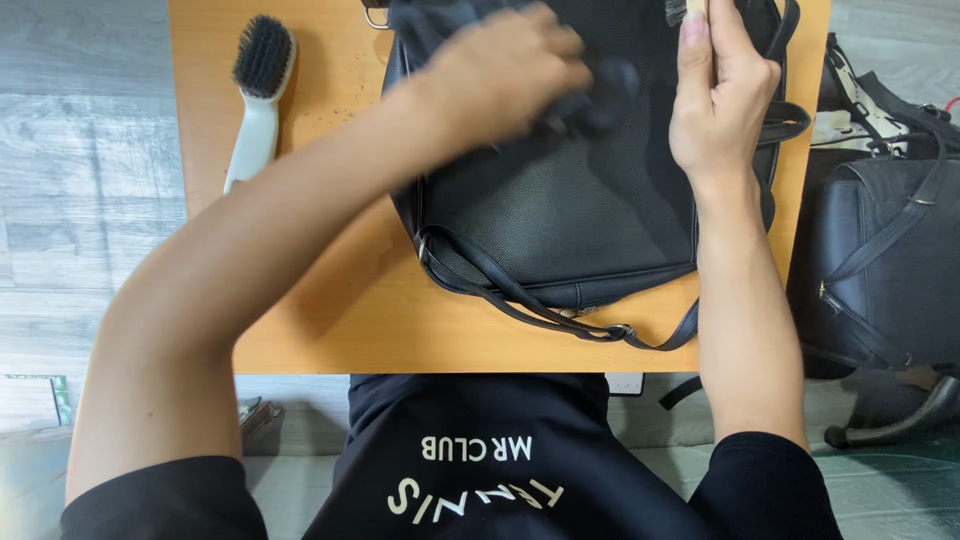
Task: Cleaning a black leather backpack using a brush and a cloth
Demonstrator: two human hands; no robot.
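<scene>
On an orange wooden table over grey floor, left fingers blur indistinctly, right fingers grip a brush handle.

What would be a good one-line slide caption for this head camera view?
Two hands, left hand and right hand, on a black leather bag on a wooden table, brush alongside.

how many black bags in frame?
2: one black leather bag on the wooden table under both hands; one black bag off its right edge. More may be hidden.
</scene>
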